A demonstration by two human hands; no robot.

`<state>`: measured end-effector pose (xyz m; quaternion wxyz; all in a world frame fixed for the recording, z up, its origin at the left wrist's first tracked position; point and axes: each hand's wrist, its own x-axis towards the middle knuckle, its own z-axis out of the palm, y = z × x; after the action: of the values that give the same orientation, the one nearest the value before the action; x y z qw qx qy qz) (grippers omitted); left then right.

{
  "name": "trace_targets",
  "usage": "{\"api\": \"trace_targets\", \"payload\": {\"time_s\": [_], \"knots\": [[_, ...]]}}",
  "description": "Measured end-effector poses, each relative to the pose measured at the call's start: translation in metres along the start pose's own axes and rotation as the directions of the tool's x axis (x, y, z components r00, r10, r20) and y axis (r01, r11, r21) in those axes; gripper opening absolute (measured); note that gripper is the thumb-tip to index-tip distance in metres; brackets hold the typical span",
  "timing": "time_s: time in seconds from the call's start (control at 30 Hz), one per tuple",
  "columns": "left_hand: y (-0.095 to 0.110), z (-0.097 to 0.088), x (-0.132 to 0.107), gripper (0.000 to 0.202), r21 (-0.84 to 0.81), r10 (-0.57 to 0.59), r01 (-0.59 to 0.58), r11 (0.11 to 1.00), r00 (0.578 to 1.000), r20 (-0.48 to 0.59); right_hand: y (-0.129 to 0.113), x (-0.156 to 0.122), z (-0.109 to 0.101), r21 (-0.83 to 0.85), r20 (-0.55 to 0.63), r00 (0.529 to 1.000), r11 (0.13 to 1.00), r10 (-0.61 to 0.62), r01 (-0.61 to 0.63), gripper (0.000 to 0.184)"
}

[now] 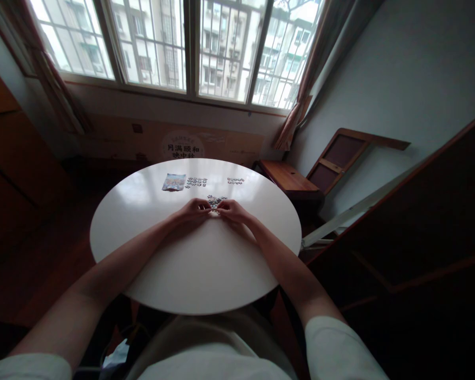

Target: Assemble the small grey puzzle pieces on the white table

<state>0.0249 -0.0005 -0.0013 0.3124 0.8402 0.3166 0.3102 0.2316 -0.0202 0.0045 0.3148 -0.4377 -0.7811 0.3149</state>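
Observation:
Both my hands rest near the middle of a round white table (198,274). My left hand (193,209) and my right hand (231,210) meet fingertip to fingertip, fingers pinched together at a small cluster of joined puzzle pieces (216,200). What each pinch holds is too small to name. Farther away on the table lie two groups of loose puzzle pieces (197,182) (235,180), set in rows, and a small picture card (174,182) to their left.
A wooden chair (301,182) stands at the table's far right, folded wooden frames lean on the right wall, and a large cardboard box (182,145) sits under the barred window. Dark wooden furniture flanks both sides.

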Motion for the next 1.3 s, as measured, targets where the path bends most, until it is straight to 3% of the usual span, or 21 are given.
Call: {"api": "trace_targets", "payload": {"time_s": [1.3], "knots": [[-0.0033, 0.002, 0.0001, 0.027, 0.041, 0.014, -0.014, 0.999, 1.0, -0.003, -0.0012, 0.0005, -0.0007, -0.034, -0.008, 1.0, 0.999, -0.007, 0.007, 0.016]]}}
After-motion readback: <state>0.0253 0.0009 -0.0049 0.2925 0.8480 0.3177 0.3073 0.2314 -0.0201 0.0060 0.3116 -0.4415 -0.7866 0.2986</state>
